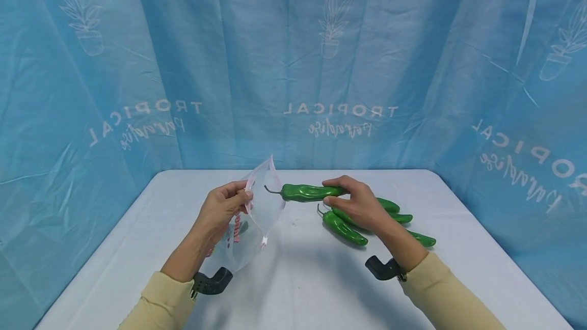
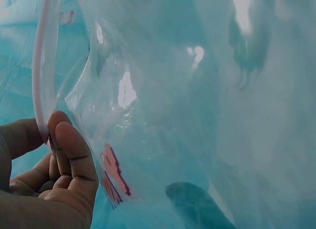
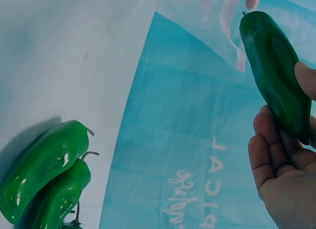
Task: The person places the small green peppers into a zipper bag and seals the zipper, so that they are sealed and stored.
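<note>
My left hand [image 1: 223,209] pinches the rim of a clear plastic zip bag [image 1: 270,210] between thumb and fingers, and the bag's mouth gapes toward the right. Red print [image 2: 114,165] marks the bag's side. A dark green rounded shape [image 2: 197,204] shows low in the left wrist view; whether it is print or something inside, I cannot tell. In my right hand [image 1: 359,205] a long green pepper [image 1: 304,193] is gripped by its blunt end, stem pointing left at the bag mouth. Several more green peppers [image 1: 345,230] lie under and beside the right forearm.
A white table [image 1: 298,289] lies beneath both hands. Blue printed curtains [image 1: 339,65] hang behind it and along both sides. Each wrist wears a black camera mount, one on the left [image 1: 213,283] and one on the right [image 1: 382,269].
</note>
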`<act>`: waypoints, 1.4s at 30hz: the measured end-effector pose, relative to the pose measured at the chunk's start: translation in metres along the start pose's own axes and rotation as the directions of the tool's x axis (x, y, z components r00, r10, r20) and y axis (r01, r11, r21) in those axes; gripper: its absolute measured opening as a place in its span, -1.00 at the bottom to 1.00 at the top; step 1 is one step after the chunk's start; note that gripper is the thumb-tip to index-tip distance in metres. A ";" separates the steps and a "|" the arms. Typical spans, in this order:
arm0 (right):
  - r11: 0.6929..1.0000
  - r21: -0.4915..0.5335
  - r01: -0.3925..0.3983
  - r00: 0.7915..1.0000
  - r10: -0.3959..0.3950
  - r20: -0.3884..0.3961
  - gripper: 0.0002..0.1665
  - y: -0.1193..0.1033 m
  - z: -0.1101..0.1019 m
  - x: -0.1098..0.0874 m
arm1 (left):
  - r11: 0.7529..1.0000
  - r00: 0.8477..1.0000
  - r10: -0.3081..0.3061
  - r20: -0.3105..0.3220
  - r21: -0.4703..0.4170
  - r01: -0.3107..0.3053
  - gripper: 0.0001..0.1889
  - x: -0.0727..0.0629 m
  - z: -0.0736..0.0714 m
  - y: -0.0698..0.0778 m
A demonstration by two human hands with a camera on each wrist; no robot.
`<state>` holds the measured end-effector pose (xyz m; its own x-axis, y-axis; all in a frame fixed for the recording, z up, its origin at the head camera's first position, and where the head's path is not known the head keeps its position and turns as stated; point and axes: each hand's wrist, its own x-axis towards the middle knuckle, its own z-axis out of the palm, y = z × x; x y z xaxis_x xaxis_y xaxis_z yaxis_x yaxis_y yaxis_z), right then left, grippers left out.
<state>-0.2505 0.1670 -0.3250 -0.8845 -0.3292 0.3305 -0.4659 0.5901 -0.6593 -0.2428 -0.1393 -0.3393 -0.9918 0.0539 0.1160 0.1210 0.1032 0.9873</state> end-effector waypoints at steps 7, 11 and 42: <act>0.999 -0.013 -0.034 0.999 0.035 0.034 -0.53 -0.005 0.004 0.007 | 1.000 1.000 -0.004 0.002 0.017 0.004 -0.58 0.001 0.000 0.000; 0.999 -0.019 -0.043 0.998 0.044 0.048 -0.53 -0.009 0.008 0.011 | 1.000 1.000 -0.005 0.000 0.020 0.005 -0.59 0.001 0.000 0.000; 0.997 -0.049 -0.056 0.990 0.062 0.127 -0.54 -0.023 0.030 0.034 | 1.000 1.000 -0.019 -0.007 0.024 0.019 -0.58 0.001 -0.001 0.003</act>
<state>-0.2687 0.1198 -0.3189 -0.9016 -0.3832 0.2007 -0.4163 0.6427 -0.6431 -0.2437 -0.1397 -0.3358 -0.9941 0.0452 0.0984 0.1034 0.1284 0.9863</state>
